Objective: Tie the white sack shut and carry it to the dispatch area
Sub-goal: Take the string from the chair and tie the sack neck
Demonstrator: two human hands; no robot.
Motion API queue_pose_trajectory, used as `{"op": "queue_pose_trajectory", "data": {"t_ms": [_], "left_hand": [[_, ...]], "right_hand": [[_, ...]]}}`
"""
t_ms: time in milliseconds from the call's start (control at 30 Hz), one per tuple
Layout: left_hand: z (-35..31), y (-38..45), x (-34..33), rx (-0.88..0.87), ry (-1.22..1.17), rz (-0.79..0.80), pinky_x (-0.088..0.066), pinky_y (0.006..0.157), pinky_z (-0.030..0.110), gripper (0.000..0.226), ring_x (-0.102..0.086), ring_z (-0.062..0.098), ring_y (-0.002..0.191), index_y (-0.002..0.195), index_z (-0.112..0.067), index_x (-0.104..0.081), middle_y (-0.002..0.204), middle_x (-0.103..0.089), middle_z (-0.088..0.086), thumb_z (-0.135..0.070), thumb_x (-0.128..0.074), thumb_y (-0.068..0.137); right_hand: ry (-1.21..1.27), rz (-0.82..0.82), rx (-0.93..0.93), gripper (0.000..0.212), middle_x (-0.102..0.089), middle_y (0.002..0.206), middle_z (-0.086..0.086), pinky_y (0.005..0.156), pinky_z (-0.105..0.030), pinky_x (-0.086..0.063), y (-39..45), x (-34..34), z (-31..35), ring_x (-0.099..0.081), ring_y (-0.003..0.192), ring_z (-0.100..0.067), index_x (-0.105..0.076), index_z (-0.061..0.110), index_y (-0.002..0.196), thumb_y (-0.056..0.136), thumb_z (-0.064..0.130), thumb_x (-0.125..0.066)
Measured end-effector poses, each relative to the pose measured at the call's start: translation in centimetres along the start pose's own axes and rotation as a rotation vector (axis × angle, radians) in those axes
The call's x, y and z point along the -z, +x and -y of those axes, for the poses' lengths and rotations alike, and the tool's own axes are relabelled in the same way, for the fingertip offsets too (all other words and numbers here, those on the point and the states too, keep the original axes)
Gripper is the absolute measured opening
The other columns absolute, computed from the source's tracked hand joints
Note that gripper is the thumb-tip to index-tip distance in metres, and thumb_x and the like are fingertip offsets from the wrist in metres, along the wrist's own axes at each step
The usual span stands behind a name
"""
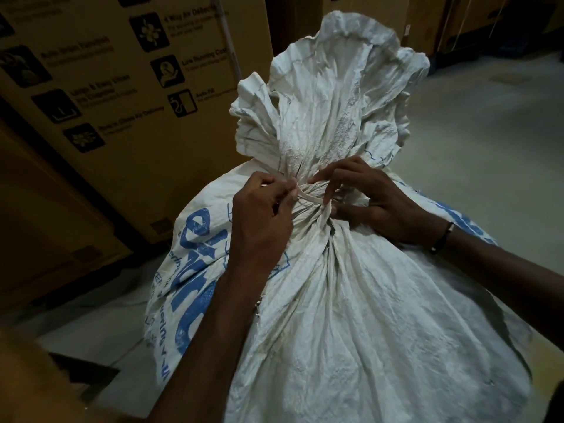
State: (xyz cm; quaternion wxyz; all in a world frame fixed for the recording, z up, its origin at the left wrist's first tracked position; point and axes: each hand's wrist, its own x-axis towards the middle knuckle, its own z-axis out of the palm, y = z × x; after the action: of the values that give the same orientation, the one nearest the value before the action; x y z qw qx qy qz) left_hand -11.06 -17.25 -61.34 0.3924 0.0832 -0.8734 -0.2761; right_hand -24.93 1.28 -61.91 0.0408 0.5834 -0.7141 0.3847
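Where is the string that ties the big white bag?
In the head view, the string sits mid-picture, wrapped around the bag at its bunched neck. It runs between the left hand and the right hand, which both pinch it.

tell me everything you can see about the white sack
The white sack looks like woven plastic, crumpled and dusty, with blue printing down its left side. It stands upright and bulging full on a pale floor, beside a cardboard box. Its neck is gathered tight, the open top flaring above in ruffles. A pale tie strip runs across the neck. The left hand pinches the strip; the right hand grips the gathered neck.
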Motion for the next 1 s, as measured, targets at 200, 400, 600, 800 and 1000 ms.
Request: {"op": "queue_pose_trajectory", "data": {"t_ms": [200, 400, 600, 800, 1000], "left_hand": [[-0.5, -0.3, 0.2, -0.095, 0.053, 0.065, -0.053, 0.078, 0.011, 0.019, -0.071, 0.012, 0.086, 0.105, -0.011, -0.081, 0.102, -0.077, 0.004, -0.015, -0.081, 0.086], [-0.4, -0.3, -0.4, -0.095, 0.149, 0.105, -0.049, 0.081, 0.019, 0.016, -0.063, 0.015, 0.100, 0.111, -0.012, -0.074, 0.120, -0.058, 0.007, -0.007, -0.068, 0.097], [-0.5, 0.2, 0.2, -0.053, 0.178, 0.245, -0.051, 0.089, 0.033, 0.023, -0.052, 0.023, 0.113, 0.113, -0.011, -0.066, 0.123, -0.046, 0.010, -0.010, -0.062, 0.090], [-0.5, 0.3, 0.1, -0.018, 0.246, 0.359, -0.047, 0.078, 0.034, 0.024, -0.044, 0.023, 0.096, 0.108, -0.017, -0.056, 0.114, -0.030, 0.003, -0.019, -0.054, 0.084], [-0.1, 0.5, 0.3, 0.081, 0.197, 0.344, -0.043, 0.073, 0.026, 0.014, -0.048, 0.012, 0.079, 0.104, -0.017, -0.063, 0.112, -0.033, 0.002, -0.018, -0.069, 0.091]], "right_hand": [[-0.021, -0.017, 0.040, 0.028, -0.066, 0.135, 0.005, 0.106, -0.043, -0.047, 0.0, -0.1, -0.2, -0.058, 0.126, -0.021, -0.073, 0.004, 0.117, 0.099, 0.025, -0.072], [-0.033, -0.003, 0.099, 0.017, -0.068, 0.138, 0.000, 0.106, -0.044, -0.047, 0.3, 0.0, 0.1, -0.059, 0.125, -0.026, -0.072, 0.007, 0.106, 0.099, 0.023, -0.073], [-0.051, -0.033, 0.087, 0.017, -0.071, 0.133, 0.003, 0.099, -0.049, -0.050, 0.6, -0.3, 0.1, -0.062, 0.119, -0.022, -0.073, 0.011, 0.105, 0.098, 0.027, -0.076], [-0.046, -0.035, 0.061, 0.021, -0.073, 0.125, 0.002, 0.097, -0.050, -0.050, 0.8, -0.6, 0.8, -0.062, 0.116, -0.020, -0.067, 0.030, 0.112, 0.098, 0.022, -0.080], [-0.063, 0.023, 0.087, 0.014, -0.070, 0.133, 0.000, 0.101, -0.045, -0.052, 0.9, -0.3, 0.8, -0.062, 0.122, -0.023, -0.073, 0.009, 0.106, 0.097, 0.016, -0.080]]}}
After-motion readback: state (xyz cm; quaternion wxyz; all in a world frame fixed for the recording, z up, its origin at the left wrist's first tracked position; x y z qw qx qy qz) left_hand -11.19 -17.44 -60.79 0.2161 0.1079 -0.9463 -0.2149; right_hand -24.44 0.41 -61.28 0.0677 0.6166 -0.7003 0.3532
